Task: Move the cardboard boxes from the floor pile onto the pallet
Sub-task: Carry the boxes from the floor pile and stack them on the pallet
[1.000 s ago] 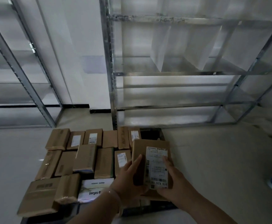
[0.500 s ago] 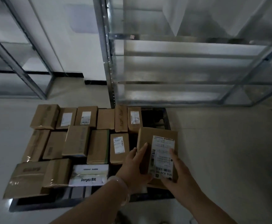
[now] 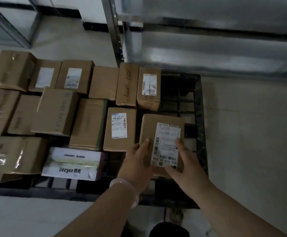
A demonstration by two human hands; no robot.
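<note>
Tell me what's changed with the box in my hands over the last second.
The labelled box has come down toward the bare right side of the pallet, beside the box with the shipping label; whether it rests there yet is unclear. Left hand and right hand still grip it. The stacked boxes look unmoved.

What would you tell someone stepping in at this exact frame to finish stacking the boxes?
Left hand: holding the left edge of the labelled box. Right hand: holding its near right corner, fingers on the shipping label.
That box is low over the right side of the black pallet; whether it already rests on the pallet is unclear.
Done: the pallet's left and middle are filled with brown boxes, plus a white box near the front.
Left: set this box down beside the neighbouring labelled box, then fill the bare back right part. The floor pile is out of view.
</note>
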